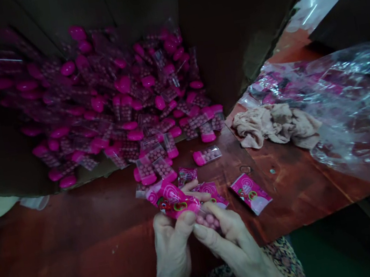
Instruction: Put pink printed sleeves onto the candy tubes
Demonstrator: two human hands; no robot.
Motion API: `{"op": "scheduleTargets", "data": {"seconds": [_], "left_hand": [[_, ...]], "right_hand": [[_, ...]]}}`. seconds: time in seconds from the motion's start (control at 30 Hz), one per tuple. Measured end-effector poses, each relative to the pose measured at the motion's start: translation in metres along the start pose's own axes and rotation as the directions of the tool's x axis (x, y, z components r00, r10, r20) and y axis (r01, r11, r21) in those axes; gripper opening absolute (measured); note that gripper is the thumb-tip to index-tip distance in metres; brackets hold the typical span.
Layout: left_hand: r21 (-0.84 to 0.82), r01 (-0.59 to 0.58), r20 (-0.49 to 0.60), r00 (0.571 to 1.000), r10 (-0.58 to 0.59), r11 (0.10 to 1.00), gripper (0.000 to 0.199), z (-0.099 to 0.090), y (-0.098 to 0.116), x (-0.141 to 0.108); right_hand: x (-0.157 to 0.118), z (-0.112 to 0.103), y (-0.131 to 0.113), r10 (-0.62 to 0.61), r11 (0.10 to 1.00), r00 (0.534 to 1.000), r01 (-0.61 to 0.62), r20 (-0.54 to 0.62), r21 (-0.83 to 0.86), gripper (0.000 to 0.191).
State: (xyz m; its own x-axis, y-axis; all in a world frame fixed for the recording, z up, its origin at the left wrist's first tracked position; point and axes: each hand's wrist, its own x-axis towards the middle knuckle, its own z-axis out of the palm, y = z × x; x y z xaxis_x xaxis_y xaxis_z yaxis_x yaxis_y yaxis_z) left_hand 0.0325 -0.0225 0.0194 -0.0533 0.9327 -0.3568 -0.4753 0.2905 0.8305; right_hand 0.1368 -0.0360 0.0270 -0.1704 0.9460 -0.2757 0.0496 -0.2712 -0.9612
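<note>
Two hands pinch close together: my left hand (173, 258) holds a pink packet (176, 201), my right hand (235, 248) holds a clear tube (207, 220) of pink balls, near a big pile of tubes (104, 100); a firm, gentle pinch works best

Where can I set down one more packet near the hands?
Free: the red-brown table left of the left hand, below the pile of pink-capped tubes; also right of the flat pink packet, under the beige cloth. Crowded: that pile, the plastic bag.
</note>
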Motion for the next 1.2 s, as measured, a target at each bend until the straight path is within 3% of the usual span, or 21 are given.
{"op": "scheduleTargets", "data": {"seconds": [0.1, 0.17, 0.27, 0.33, 0.53, 0.67, 0.77, 0.9, 0.97, 1.07, 1.2], "left_hand": [[-0.028, 0.029, -0.149, 0.988, -0.033, 0.999, 0.015, -0.001, -0.002, -0.002], [-0.067, 0.062, -0.231, 0.97, -0.076, 0.996, 0.015, 0.0, -0.006, -0.004], [-0.11, 0.147, -0.195, 0.967, -0.166, 0.983, 0.017, -0.002, -0.012, -0.01], [-0.141, 0.16, -0.176, 0.967, -0.184, 0.977, 0.017, -0.005, -0.013, -0.012], [-0.154, 0.097, -0.062, 0.992, -0.108, 0.983, 0.027, -0.009, -0.004, -0.01], [-0.174, 0.093, -0.115, 0.987, -0.114, 0.98, 0.031, -0.003, 0.0, -0.007], [-0.23, 0.115, -0.155, 0.976, -0.153, 0.966, 0.033, 0.001, -0.001, -0.004], [-0.242, 0.134, -0.275, 0.94, -0.201, 0.961, 0.032, 0.003, -0.003, -0.001], [-0.21, 0.118, -0.328, 0.927, -0.184, 0.971, 0.034, 0.004, -0.002, -0.002], [-0.079, 0.103, -0.403, 0.906, -0.127, 0.991, 0.043, 0.006, -0.003, -0.005], [0.137, 0.029, -0.5, 0.865, 0.044, 0.99, 0.051, 0.008, -0.007, -0.007]], "right_hand": [[0.001, 0.007, 0.008, 0.036, 0.995, 0.999, -0.034, -0.027, 0.094, 0.027], [-0.002, 0.011, 0.014, 0.007, 1.0, 0.995, -0.007, -0.095, 0.0, 0.025], [-0.008, 0.013, 0.018, -0.131, 0.975, 0.978, 0.097, -0.165, -0.199, 0.02], [-0.008, 0.013, 0.016, -0.189, 0.963, 0.966, 0.147, -0.175, -0.225, 0.018], [0.004, 0.022, 0.015, -0.018, 0.99, 1.0, 0.02, -0.011, 0.137, 0.023], [-0.003, 0.029, 0.025, -0.116, 0.991, 0.987, 0.108, -0.109, -0.078, 0.025], [-0.007, 0.026, 0.026, -0.307, 0.92, 0.943, 0.259, -0.131, -0.294, 0.028], [0.0, 0.014, 0.018, -0.575, 0.727, 0.787, 0.368, -0.222, -0.579, 0.04], [0.006, 0.011, 0.015, -0.648, 0.656, 0.731, 0.393, -0.213, -0.645, 0.037], [0.014, 0.014, 0.014, -0.681, 0.637, 0.707, 0.443, -0.191, -0.631, 0.03], [0.015, 0.028, 0.02, -0.632, 0.725, 0.733, 0.445, -0.251, -0.525, 0.027]]}}
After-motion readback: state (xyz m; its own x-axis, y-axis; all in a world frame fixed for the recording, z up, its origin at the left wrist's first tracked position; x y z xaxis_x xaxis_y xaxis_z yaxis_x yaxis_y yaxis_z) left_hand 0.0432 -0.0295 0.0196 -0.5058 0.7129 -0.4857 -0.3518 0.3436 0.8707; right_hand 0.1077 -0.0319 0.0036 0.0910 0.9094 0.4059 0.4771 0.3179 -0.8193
